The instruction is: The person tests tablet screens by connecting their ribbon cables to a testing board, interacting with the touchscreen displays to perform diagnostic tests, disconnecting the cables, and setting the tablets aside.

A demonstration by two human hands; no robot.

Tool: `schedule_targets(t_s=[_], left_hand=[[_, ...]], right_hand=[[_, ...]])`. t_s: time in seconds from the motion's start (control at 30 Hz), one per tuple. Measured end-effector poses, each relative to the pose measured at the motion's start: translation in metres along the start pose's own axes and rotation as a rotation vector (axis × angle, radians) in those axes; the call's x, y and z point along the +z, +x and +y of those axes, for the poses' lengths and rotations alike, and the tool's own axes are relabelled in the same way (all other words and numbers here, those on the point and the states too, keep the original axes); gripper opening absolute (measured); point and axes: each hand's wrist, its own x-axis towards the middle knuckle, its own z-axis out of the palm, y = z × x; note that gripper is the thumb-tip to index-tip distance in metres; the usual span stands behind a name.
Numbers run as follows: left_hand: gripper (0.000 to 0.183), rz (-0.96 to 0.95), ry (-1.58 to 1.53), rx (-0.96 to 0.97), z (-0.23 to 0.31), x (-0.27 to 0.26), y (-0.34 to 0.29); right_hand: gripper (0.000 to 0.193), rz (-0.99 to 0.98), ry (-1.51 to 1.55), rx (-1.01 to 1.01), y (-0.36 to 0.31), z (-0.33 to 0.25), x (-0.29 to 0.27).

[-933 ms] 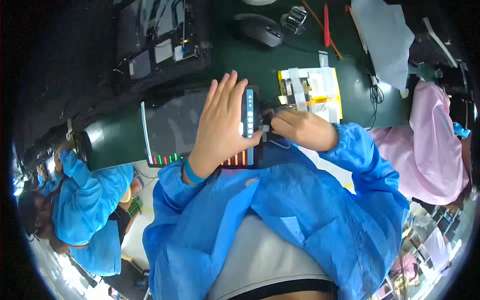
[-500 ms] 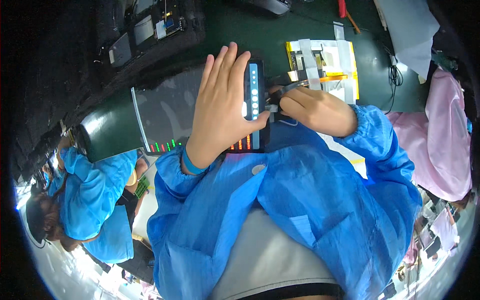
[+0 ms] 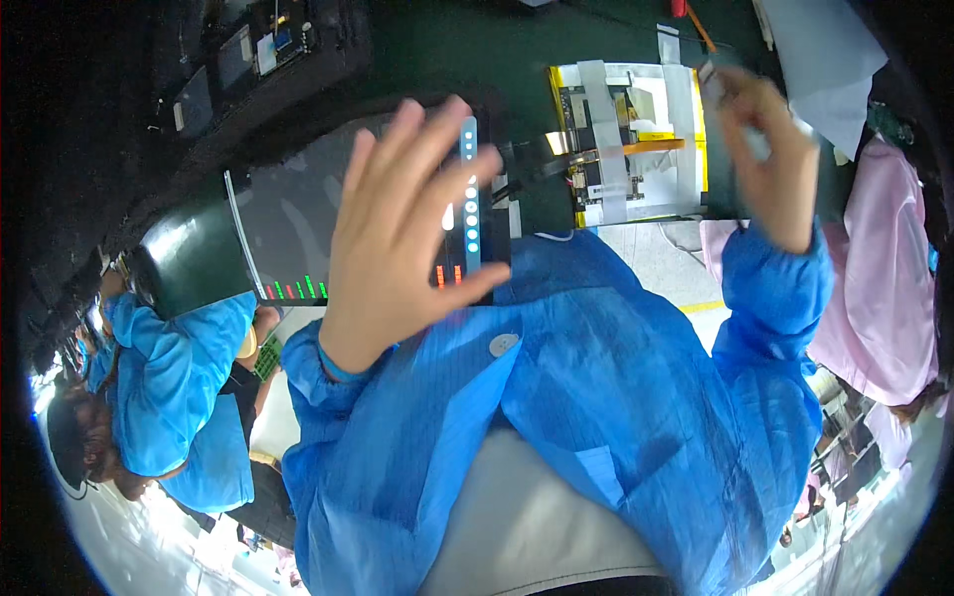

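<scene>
My left hand (image 3: pixel 397 238) is open, its fingers spread over the right part of a lit dark screen panel (image 3: pixel 288 214) with a light blue icon strip along its right side. Whether the palm touches the panel cannot be told. Off to the right, my right hand (image 3: pixel 770 149) is raised by a flat yellow-edged pack (image 3: pixel 646 89), with thumb and forefinger brought together in a pinch. A small pale thing shows at the fingertips, too blurred to name. A circuit board (image 3: pixel 606 184) and pale tape strips lie on the pack. An orange flat cable (image 3: pixel 651 146) crosses it toward the panel.
A black tray (image 3: pixel 343 65) holding small electronic parts stands at the far left. Grey sheets (image 3: pixel 825 70) and a red-handled tool (image 3: pixel 680 8) lie at the far right. One person in blue (image 3: pixel 174 382) sits at left; a pink sleeve (image 3: pixel 874 278) shows at right.
My right hand has left the cable end beside the panel and moved right and up, past the pack. My left hand has shifted slightly left, its fingers spreading wider.
</scene>
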Motion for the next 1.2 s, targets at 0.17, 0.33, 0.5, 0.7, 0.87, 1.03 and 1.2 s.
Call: schedule_targets(t_s=[0.17,0.33,0.5,0.7,0.87,1.03,1.2], left_hand=[[0.055,-0.291,0.055,0.086,0.018,0.006,-0.017],[0.023,-0.165,0.155,0.222,0.016,0.017,-0.018],[0.022,-0.118,-0.025,0.185,0.013,0.014,-0.016],[0.033,0.029,-0.053,-0.015,0.015,0.002,-0.011],[0.037,0.159,-0.002,-0.141,0.02,-0.006,0.004],[0.044,0.092,0.077,-0.093,0.031,0.001,0.029],[0.033,-0.179,0.266,0.139,0.039,0.018,0.063]], right_hand=[[0.019,0.011,-0.363,0.321,0.027,0.043,-0.004],[0.033,-0.291,0.123,-0.296,0.03,0.001,0.031],[0.035,-0.386,0.198,-0.398,0.04,-0.011,0.056],[0.021,-0.362,0.21,-0.514,0.049,-0.016,0.068],[0.014,-0.379,-0.002,-0.582,0.054,-0.028,0.073],[0.017,-0.261,0.014,-0.538,0.055,-0.03,0.058],[0.026,-0.105,0.076,-0.374,0.006,-0.009,0.038]])
